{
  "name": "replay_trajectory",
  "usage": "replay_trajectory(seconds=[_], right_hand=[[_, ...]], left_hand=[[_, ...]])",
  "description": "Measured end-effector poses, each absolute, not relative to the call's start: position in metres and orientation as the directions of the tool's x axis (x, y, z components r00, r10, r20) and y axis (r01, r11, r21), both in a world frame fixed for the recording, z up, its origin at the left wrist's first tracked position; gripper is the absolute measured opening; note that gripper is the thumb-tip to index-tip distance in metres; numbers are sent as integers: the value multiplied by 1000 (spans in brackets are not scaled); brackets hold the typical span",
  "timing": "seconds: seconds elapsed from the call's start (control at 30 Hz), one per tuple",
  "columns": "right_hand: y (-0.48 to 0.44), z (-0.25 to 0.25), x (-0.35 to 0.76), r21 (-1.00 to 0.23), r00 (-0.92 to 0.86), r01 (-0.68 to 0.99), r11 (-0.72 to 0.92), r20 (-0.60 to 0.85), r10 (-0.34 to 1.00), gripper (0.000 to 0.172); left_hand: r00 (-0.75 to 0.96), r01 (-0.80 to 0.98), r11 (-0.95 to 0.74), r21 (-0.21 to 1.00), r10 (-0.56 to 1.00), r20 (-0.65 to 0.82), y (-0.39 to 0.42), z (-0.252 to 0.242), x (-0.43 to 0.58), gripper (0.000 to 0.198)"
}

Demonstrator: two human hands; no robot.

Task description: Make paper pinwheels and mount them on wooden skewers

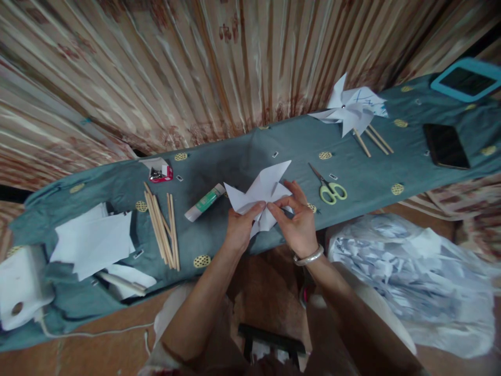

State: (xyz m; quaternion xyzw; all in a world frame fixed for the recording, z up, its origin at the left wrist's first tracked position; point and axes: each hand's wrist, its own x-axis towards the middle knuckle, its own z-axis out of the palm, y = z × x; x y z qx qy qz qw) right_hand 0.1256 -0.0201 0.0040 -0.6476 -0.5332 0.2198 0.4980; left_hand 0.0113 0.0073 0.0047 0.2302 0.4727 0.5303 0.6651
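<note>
A white paper pinwheel (263, 184) with folded blades is held up over the near edge of the table. My left hand (241, 225) grips its left side, the thumb pressed by the centre. From the right, my right hand (298, 219), with a bangle on the wrist, pinches at the centre too; whether a small pin is between those fingertips is too small to tell. A glue stick (205, 202) with a green label lies just left of the pinwheel. Scissors (329, 189) with light green handles rest to its right.
Wooden sticks (161, 230), a small box of pins (158, 171) and white paper sheets (102, 243) lie at left. Finished pinwheels (348, 107), a phone (446, 146) and a blue-framed tablet (467, 79) are at right. A plastic bag of paper scraps (410, 277) stands below.
</note>
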Motion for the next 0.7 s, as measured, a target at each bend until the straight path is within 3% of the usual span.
replay_trajectory(seconds=[0.4,0.7], right_hand=[[-18,4,125,-874,347,483,51,244,906,16],[-20,7,122,-865,332,491,100,293,897,15]], left_hand=[[7,-493,334,803,925,-380,6,6,11,34],[-91,-410,307,859,923,-374,12,2,9,36]])
